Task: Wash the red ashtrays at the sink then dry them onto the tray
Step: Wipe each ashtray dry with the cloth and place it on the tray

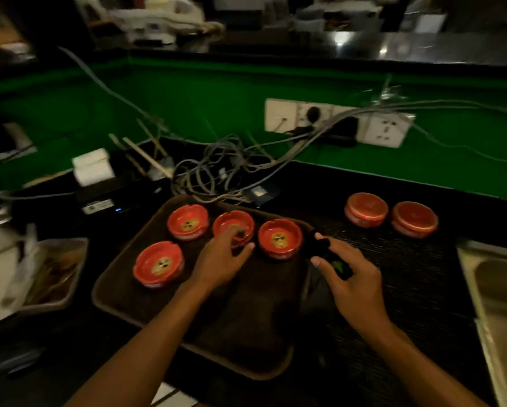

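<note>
A dark brown tray (146,306) lies on the black counter with several red ashtrays upright on it, one at the front left (158,263), one at the back left (188,221) and one on the right (280,238). My left hand (221,255) reaches over the tray, its fingers on the near rim of the middle back ashtray (231,222). My right hand (350,277) grips a dark cloth (338,267) beside the tray's right edge. Two more red ashtrays (366,209) (414,219) sit upside down on the ribbed mat to the right.
A steel sink (493,292) fills the right edge. Tangled cables (217,168) and a wall socket strip (334,121) lie behind the tray. A white plastic container (55,271) with scraps stands on the left, with a small printer (93,168) behind it.
</note>
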